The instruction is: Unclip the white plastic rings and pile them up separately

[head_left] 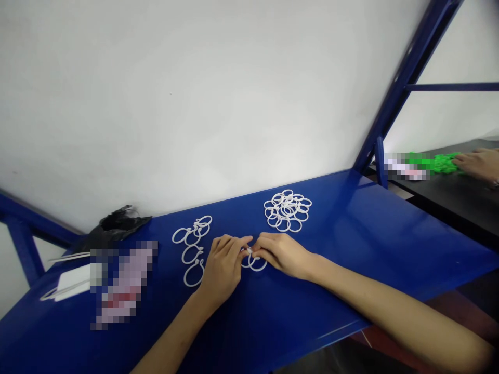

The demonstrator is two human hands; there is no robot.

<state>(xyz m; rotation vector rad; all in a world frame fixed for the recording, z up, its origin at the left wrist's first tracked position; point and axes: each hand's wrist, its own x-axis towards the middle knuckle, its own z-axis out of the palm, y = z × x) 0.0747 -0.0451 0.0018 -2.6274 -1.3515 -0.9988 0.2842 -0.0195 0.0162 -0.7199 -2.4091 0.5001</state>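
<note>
My left hand and my right hand meet at the middle of a blue table. Both pinch the same white plastic ring, fingertips closed on its top where a small clasp sits. The ring's lower arc rests on the table between the hands. A pile of several white rings lies just beyond my right hand. To the left of my left hand lie several more white rings, spread out singly and in a small cluster.
A crumpled black bag sits at the back left by the white wall. White flat items lie at the far left. Another person's hand rests by green objects on a dark table at right, beyond a blue frame post.
</note>
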